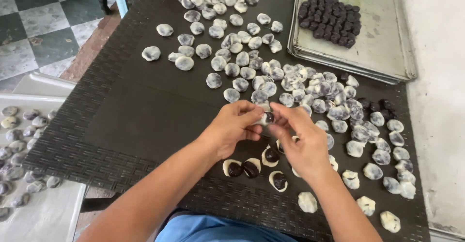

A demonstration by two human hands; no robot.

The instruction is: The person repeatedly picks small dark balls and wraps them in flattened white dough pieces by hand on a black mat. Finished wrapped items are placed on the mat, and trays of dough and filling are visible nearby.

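Checkered grey and white floor tiles point(34, 24) show at the upper left, beyond a dark woven desk point(131, 121) that fills most of the view. On its upper right corner rests a stack of metal baking trays point(382, 53), holding a tight cluster of small dark filling balls point(330, 19) near the far end. At the lower left, beside and lower than the desk, sits a pale tray point(48, 213) with rows of closed dough pieces along its left side. Across the desk spreads a wide scatter of finished dough balls point(252, 63), whitish with dark filling showing through, running from the top centre down to the right edge. Nearer the person, just below the hands, lie a few open dough rounds point(252, 167), each a flat white disc with a dark ball set on it. The left hand point(232, 128) and the right hand point(302, 143) meet above the middle of the desk, fingers curled in and fingertips pinched together around one dough piece point(265, 118); both hands grip it between thumb and fingers, and its dark centre peeks out between them. It is held just above the desk, near the closest of the finished balls.
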